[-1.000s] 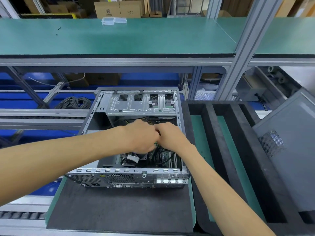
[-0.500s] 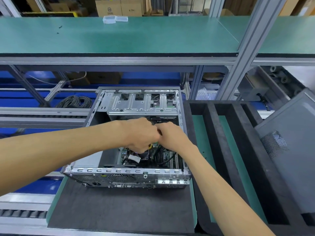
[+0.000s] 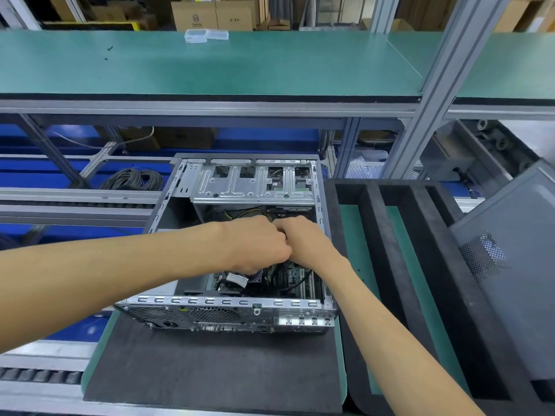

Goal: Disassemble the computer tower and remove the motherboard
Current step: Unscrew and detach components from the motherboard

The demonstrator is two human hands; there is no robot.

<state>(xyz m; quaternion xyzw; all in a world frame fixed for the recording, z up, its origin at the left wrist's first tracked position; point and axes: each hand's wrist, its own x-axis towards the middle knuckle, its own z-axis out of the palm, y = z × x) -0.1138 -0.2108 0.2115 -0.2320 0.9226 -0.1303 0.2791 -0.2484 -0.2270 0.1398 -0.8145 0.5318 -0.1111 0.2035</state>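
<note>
Two hands meet knuckle to knuckle inside the open computer tower (image 3: 228, 313), which lies on its side on a dark foam mat (image 3: 210, 373) with its rear port panel facing the camera. The left hand (image 3: 255, 246) and the right hand (image 3: 303, 243) both have their fingers curled downward into the case, but what they grip is hidden beneath them, so I cannot tell whether they pinch a connector, a cable or nothing at all. Most of the motherboard (image 3: 295, 279) is covered by the wrists; only a strip of green board shows at 5 o'clock from the hands, crossed by black cables (image 3: 288, 283). A white-tagged connector (image 3: 237, 279) peeks out under the left wrist. Yellow and black wires (image 3: 249, 212) emerge at 12 o'clock from the hands, below the silver drive cage (image 3: 252, 184). At 3 o'clock from the tower sits a black foam tray (image 3: 399, 265) with long slots, and a grey side panel (image 3: 510, 265) leans at the right edge, cut off by the frame.

Compared with half a second ago, the hands sit at nearly the same spot over the board, pressed slightly closer together; the tower has not shifted on the mat.
</note>
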